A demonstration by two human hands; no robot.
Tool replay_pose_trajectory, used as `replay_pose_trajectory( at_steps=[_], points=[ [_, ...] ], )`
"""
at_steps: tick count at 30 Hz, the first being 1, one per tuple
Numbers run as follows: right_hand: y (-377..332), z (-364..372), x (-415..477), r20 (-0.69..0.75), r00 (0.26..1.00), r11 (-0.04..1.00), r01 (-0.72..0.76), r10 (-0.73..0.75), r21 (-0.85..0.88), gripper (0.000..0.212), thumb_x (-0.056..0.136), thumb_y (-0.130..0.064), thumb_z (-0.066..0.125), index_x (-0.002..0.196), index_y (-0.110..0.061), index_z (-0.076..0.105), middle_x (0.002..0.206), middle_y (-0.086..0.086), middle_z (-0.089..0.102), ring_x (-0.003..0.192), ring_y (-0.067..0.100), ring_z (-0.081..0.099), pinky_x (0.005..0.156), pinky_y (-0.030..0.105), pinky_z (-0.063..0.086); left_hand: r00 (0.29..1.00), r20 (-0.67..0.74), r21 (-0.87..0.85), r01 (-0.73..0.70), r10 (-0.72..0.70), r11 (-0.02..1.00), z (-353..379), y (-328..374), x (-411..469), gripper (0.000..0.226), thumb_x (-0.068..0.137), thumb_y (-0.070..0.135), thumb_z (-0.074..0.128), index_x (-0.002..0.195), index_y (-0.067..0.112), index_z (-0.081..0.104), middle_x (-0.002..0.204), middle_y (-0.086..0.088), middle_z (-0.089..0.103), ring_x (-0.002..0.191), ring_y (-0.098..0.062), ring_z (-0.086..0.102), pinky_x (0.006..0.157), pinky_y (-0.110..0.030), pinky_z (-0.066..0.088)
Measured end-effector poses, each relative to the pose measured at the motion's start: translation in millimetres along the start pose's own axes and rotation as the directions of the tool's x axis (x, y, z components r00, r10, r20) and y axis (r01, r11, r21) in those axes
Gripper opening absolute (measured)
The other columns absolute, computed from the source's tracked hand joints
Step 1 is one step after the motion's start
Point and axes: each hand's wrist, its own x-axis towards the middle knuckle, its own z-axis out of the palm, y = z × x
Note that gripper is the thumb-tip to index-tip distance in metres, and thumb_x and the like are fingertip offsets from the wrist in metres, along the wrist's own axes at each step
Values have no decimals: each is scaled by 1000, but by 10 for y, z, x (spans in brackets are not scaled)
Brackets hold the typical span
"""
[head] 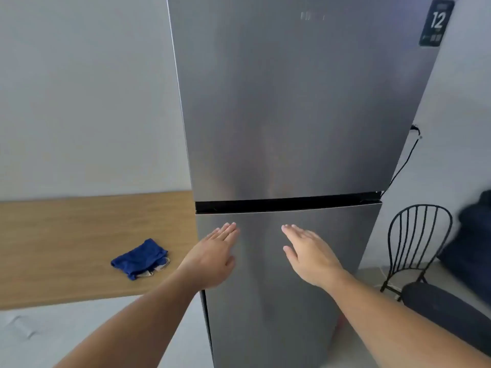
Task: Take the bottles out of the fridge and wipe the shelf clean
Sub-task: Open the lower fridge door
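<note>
Both doors of the fridge (pixel 287 115) are closed, so no bottles show. The left hand (pixel 212 258) and right hand (pixel 310 253) hover flat, grip spread and empty, before the lower door (pixel 305 301). That door looks stiff and smooth; best pulled from the dark gap (pixel 287 204) above it.

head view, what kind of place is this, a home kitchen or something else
Probably a sparsely furnished room in a home or small flat, not a fitted kitchen: a tall silver two-door fridge stands against a plain white wall, beside a low light-wood table bearing a crumpled blue cloth, with a black wire-back chair nearby.

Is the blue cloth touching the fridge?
Apart. The head view shows bare wooden table between the blue cloth and the fridge.
</note>
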Motion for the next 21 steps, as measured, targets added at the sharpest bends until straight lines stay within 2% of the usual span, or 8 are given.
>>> replay_pose_trajectory(
  at_steps=[1, 3, 6, 10, 12, 14, 17, 21],
  points=[
    [33, 3, 141, -92, 995, 1000, 30, -31, -5, 50, 101, -27, 41, 150, -17, 33, 155, -2, 38, 145, 13, 29, 116, 26, 21, 999, -40, 39, -6, 8, 999, 30, -14, 131, 67, 103, 24, 40, 163, 13, 11, 171, -3, 6, 156, -13, 1, 116, -18, -9],
    [61, -31, 413, -171, 985, 999, 38, -38, 0, 50, 99, -26, 45, 148, -15, 38, 152, -1, 43, 143, 15, 32, 115, 28, 24, 995, -82, 69, 57, -52, 996, 45, -60, 340, 69, 101, 23, 40, 163, 11, 10, 171, -3, 4, 156, -13, -2, 116, -20, -11],
    [98, 14, 720, -117, 991, 998, 63, -65, -21, 54, 98, -28, 46, 149, -15, 34, 152, 0, 42, 142, 18, 32, 117, 29, 22, 993, -54, 167, 110, -102, 980, 138, -140, 551, 76, 101, 25, 40, 162, 10, -1, 171, -4, -3, 156, -16, -8, 118, -26, -14],
    [236, 261, 794, -124, 990, 996, 53, -62, -78, 68, 93, -30, 53, 152, -14, 25, 151, 3, 39, 143, 21, 28, 122, 35, 11, 976, -127, 206, 198, -175, 958, 242, -187, 631, 84, 96, 33, 51, 162, 8, 6, 168, -8, 17, 156, -22, 8, 126, -35, -2],
    [231, 374, 789, -145, 988, 990, 36, -57, -139, 77, 87, -33, 59, 152, -10, 23, 148, 6, 39, 142, 25, 29, 122, 41, 12, 974, -128, 222, 212, -187, 952, 286, -174, 652, 88, 93, 37, 54, 162, 8, 7, 167, -9, 21, 155, -24, 11, 127, -38, 2],
    [195, 438, 773, -176, 983, 982, 17, -51, -190, 81, 82, -37, 63, 148, -6, 28, 142, 9, 42, 137, 29, 34, 121, 44, 16, 969, -114, 231, 242, -220, 942, 313, -150, 635, 91, 91, 39, 56, 162, 9, 7, 167, -10, 19, 155, -26, 10, 127, -40, 4],
    [148, 405, 774, -200, 978, 977, 11, -55, -212, 75, 76, -38, 64, 140, -6, 38, 130, 8, 49, 127, 29, 43, 119, 44, 22, 959, -105, 214, 280, -263, 936, 270, -90, 617, 90, 91, 42, 57, 161, 10, 10, 166, -9, 21, 154, -27, 13, 127, -40, 7],
    [90, 283, 798, -153, 987, 986, 12, -38, -168, 61, 75, -39, 58, 128, -10, 47, 115, 3, 54, 114, 26, 48, 115, 40, 27, 955, -90, 142, 292, -281, 946, 148, -59, 633, 85, 91, 43, 58, 160, 11, 18, 162, -7, 30, 150, -27, 22, 125, -38, 15]
  ],
)
